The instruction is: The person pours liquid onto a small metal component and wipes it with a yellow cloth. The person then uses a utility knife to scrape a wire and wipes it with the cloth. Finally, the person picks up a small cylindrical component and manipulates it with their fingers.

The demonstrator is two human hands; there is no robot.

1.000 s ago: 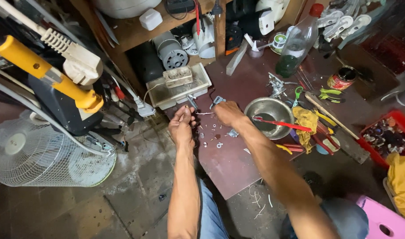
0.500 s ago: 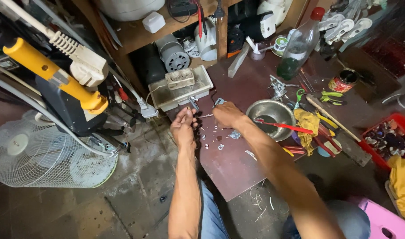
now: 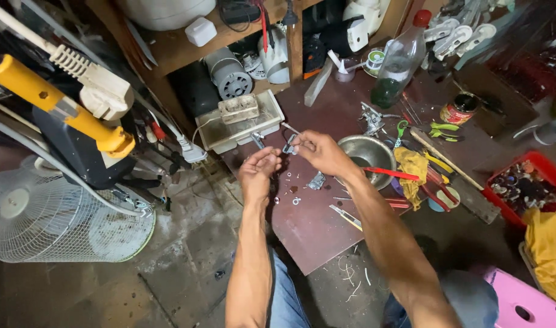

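Right hand [image 3: 319, 152] lifted with metal part [image 3: 289, 144], steel bowl [image 3: 366, 153] holding red-handled pliers [image 3: 392, 174]

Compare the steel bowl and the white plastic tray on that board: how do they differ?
The steel bowl is round, shiny metal and sits right of the right hand. The white tray is rectangular, dull plastic, lies beyond the left hand and holds a boxy grey part. Both are open containers on the brown board.
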